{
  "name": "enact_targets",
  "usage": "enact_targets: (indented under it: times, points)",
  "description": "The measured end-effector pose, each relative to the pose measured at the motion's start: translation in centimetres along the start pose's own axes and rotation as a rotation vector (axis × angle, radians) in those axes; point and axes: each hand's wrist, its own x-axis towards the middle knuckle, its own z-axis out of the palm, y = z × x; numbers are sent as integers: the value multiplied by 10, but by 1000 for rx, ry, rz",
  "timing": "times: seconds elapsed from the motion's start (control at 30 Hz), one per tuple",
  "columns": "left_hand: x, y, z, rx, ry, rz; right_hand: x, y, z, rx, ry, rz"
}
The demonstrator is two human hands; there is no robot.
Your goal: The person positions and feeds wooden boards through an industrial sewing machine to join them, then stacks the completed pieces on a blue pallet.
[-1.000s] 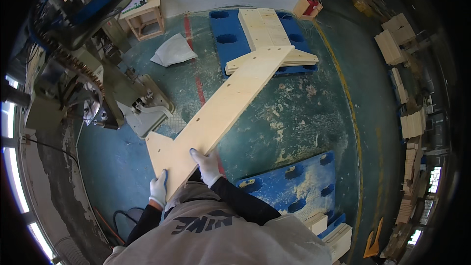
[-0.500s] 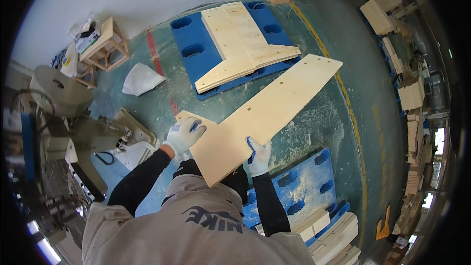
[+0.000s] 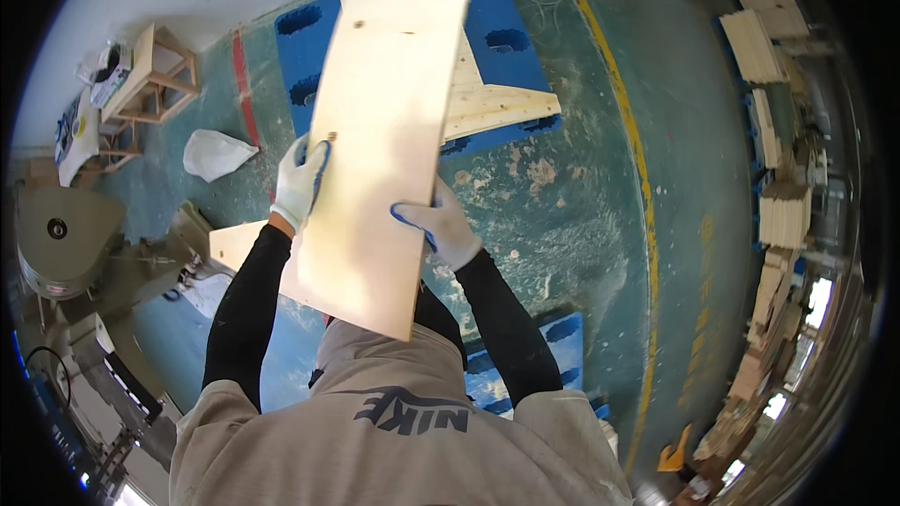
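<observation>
Plywood board (image 3: 389, 122) raised over the blue pallet (image 3: 309, 47), left hand (image 3: 300, 183) and right hand (image 3: 441, 225) clamped on its edges (gloved) — keep your grip level.

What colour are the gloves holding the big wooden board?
White with blue on the fingers, seen in the head view on the left hand and right hand gripping the board.

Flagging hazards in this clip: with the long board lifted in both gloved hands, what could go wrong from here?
1. The long wooden board is held only by its edges near one end, left hand and right hand; the far end could swing or tip down.
2. It blocks the view of the blue pallet and the boards on it; it might strike them.
</observation>
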Motion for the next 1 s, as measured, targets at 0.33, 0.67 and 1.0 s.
enact_targets:
  times: [0.33,0.67,1.0]
  points:
    - [156,-93,49,-30,500,-58,217,71,-105,-394,377,29]
    - [363,-259,92,12,533,-96,421,163,-270,-764,316,52]
    - [519,-320,154,999,327,240,613,132,-500,-1266,482,-234]
